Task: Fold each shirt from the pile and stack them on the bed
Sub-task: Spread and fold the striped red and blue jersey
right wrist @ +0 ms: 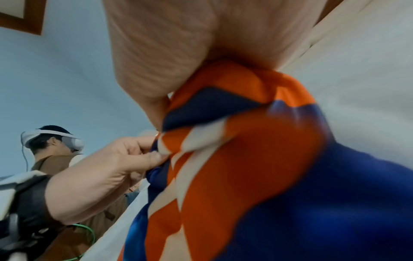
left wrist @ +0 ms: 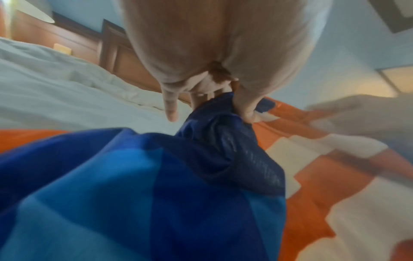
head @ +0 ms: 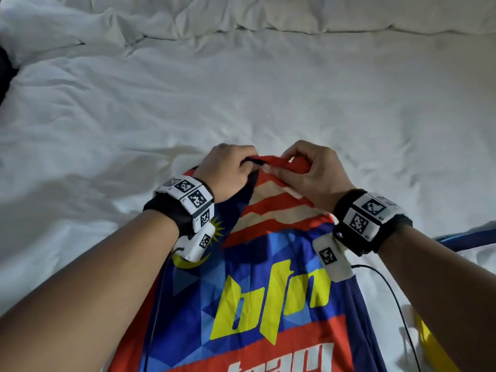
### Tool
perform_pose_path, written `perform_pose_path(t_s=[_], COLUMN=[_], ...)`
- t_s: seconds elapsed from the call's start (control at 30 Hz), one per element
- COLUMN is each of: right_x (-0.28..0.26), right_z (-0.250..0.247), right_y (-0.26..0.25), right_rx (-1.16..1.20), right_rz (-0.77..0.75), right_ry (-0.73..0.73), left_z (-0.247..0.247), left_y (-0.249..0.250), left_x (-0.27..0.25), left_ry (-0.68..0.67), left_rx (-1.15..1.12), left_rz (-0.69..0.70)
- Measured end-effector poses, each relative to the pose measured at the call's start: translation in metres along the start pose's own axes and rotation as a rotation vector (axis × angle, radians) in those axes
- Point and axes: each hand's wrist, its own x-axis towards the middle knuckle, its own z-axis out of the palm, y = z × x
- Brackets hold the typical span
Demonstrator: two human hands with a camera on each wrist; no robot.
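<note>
A blue jersey with red and cream stripes and yellow letters hangs from both hands above the white bed. My left hand pinches its top edge at the dark blue part. My right hand grips the bunched red part of the same edge, close beside the left. In the right wrist view the left hand pinches the striped cloth. The shirt's lower part runs out of the head view at the bottom.
Rumpled white bedding lies along the far side of the bed. Another blue garment and a yellow-and-white one lie at the right. A wooden headboard and a lamp stand beyond the bed.
</note>
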Motion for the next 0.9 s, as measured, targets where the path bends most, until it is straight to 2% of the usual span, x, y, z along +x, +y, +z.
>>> perform_pose_path(t_s=[0.1,0.2,0.27,0.37,0.43,0.53,0.63,0.7,0.8,0.9], right_x=[-0.010,-0.026,-0.035,-0.045,-0.048,-0.054,-0.067,-0.079,-0.095,-0.105], right_z=[-0.021,-0.043,-0.054,-0.057,-0.058,-0.066,-0.083,-0.091,-0.106,-0.121], right_y=[0.014,0.026,0.030,0.025,0.019,0.020,0.033,0.038,0.048,0.057], right_rx=[-0.136,-0.322,-0.350,-0.209,-0.097,-0.173,-0.445,-0.478,-0.416,-0.306], right_rz=[0.084,0.155,0.180,0.069,0.020,0.079,0.220,0.288,0.359,0.344], right_ry=[-0.070,-0.083,-0.068,-0.049,0.000,0.032,-0.102,-0.112,0.024,0.280], left_z=[-0.004,-0.005,-0.003,0.011,0.022,0.027,0.024,0.026,0.036,0.050], left_y=[-0.006,0.005,0.020,0.054,0.074,0.089,0.085,0.079,0.073,0.070], left_x=[0.002,0.003,0.004,0.009,0.014,0.020,0.023,0.025,0.029,0.036], left_ry=[0.078,-0.009,-0.091,-0.242,-0.290,-0.170,-0.033,-0.002,0.012,0.025], left_rx=[0.056,0.287,0.406,0.265,0.111,0.125,0.199,0.254,0.310,0.379], left_rz=[-0.055,-0.112,-0.101,0.039,0.069,0.037,-0.050,-0.109,-0.160,-0.209])
